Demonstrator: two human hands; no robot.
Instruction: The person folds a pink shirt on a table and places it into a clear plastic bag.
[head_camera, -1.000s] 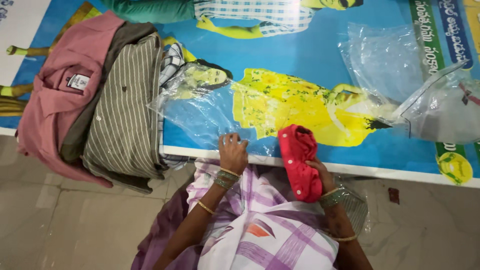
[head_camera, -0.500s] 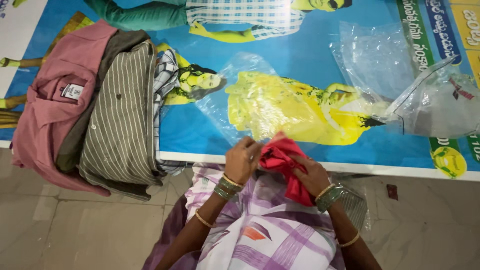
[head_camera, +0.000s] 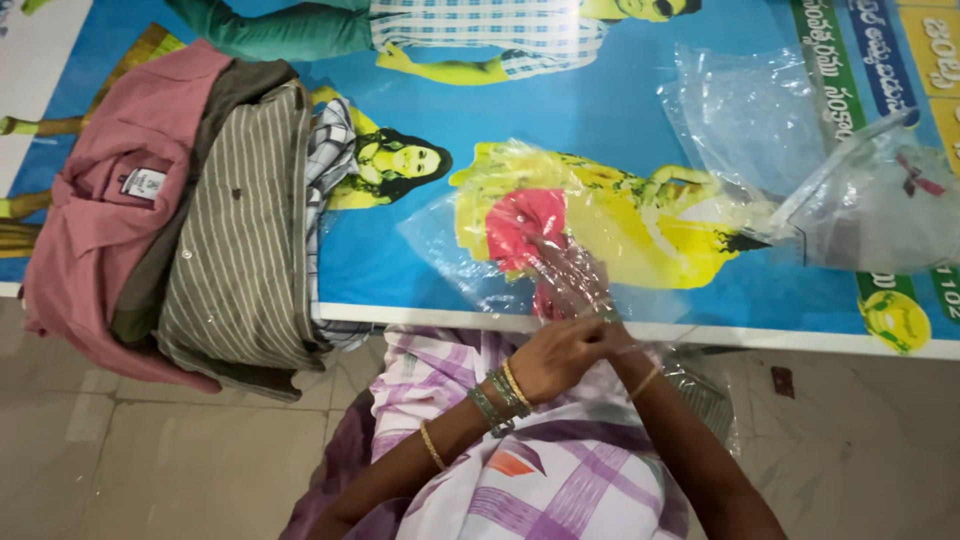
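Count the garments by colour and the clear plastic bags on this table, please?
Red folded cloth garment, inside a bag: 1
Pink collared shirt: 1
Olive plain shirt: 1
Olive shirt with white stripes: 1
Checked white-and-dark shirt: 1
Clear plastic bags: 3, one around the red garment, two at right
Total: 8

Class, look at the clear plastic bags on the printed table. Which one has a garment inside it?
The clear bag nearest the person, at the table's front edge. It holds the red garment, with the right hand inside it; the two bags at far right look empty.
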